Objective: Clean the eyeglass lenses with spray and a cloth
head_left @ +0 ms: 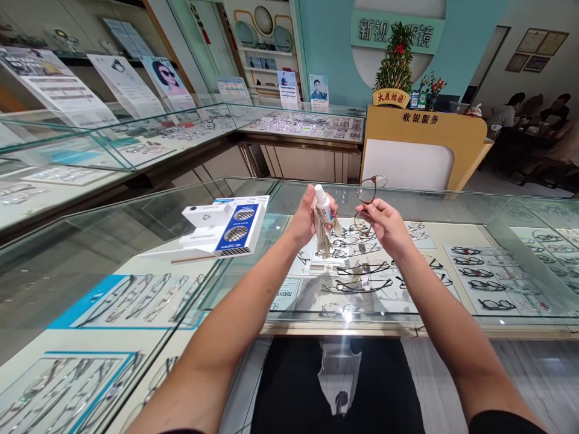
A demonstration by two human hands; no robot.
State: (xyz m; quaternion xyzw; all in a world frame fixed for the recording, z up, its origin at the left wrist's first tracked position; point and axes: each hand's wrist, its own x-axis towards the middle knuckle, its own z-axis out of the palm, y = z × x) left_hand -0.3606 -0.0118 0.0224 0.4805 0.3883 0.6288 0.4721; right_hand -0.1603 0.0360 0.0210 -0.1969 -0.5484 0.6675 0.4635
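My left hand (pixel 307 216) is closed around a small white spray bottle (pixel 324 205), with a beige cloth (pixel 323 240) bunched against it and hanging below. The bottle tilts, its white cap toward the upper left. To the right, my right hand (pixel 385 224) pinches a pair of round-lensed eyeglasses (pixel 367 191) with a thin brownish frame. One lens points up and the other hangs lower, partly behind my fingers. Both hands are raised over the glass display counter (pixel 312 322), apart from each other.
On the counter to the left lie a blue-and-white box (pixel 242 226) and a white box (pixel 207 216). Under the glass, several eyeglass frames (pixel 362 284) sit in rows. A wooden cashier desk (pixel 470 132) with a plant (pixel 394 60) stands beyond. People (pixel 509 111) sit at the far right.
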